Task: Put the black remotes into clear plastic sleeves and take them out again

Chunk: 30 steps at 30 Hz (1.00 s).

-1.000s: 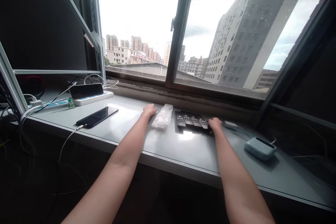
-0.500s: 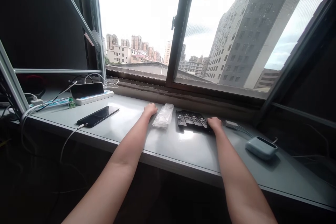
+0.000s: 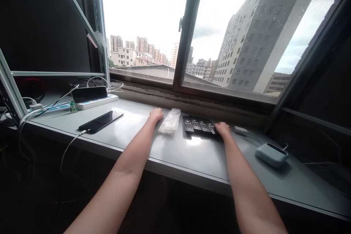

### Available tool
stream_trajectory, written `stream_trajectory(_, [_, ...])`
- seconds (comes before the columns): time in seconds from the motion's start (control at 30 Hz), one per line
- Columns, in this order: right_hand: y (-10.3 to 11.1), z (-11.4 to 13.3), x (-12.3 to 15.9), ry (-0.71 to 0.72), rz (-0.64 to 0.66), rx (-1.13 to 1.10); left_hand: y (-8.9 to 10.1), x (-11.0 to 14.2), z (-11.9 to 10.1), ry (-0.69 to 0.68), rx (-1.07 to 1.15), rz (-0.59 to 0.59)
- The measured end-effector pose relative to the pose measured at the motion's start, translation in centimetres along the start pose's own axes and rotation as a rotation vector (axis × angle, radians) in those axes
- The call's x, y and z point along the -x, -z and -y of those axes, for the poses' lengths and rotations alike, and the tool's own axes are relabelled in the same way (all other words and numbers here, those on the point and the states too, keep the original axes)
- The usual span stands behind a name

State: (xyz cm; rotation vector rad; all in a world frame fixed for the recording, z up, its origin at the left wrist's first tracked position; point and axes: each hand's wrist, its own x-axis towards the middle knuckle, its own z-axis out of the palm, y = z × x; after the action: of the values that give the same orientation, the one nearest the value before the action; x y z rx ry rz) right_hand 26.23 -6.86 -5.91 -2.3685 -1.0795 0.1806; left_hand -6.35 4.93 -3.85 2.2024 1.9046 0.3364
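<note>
touching the right end of the row of black remotes (image 3: 199,125), the right hand (image 3: 222,129) has curled fingers, though i cannot tell whether they grip. the left hand (image 3: 156,114) is clenched on the gray table (image 3: 181,153), just left of the clear plastic bags (image 3: 170,121).

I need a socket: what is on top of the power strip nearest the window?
A dark-screened smartphone rests on the power strip; any sockets beneath or behind it are covered.
</note>
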Motion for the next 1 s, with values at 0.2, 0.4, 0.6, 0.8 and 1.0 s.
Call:
stream_trajectory(0.2, [0.12, 0.2, 0.11, 0.002, 0.006, -0.009, 0.02, 0.07, -0.01, -0.007, -0.007, -0.004])
stream_trajectory(0.4, [0.05, -0.06, 0.13, -0.011, 0.009, -0.017, -0.1, 0.0, 0.01, -0.008, -0.032, -0.008])
stream_trajectory(0.6, [-0.05, -0.35, 0.09, -0.014, -0.008, -0.021, -0.14, -0.04, -0.02, -0.009, -0.046, -0.002])
stream_trajectory(0.8, [-0.18, -0.44, -0.12, -0.007, -0.022, -0.016, 0.02, 0.15, -0.12, -0.008, -0.046, 0.006])
stream_trajectory(1.0, [-0.23, -0.4, -0.22, -0.004, -0.029, -0.009, -0.01, 0.08, -0.13, -0.014, -0.064, 0.0])
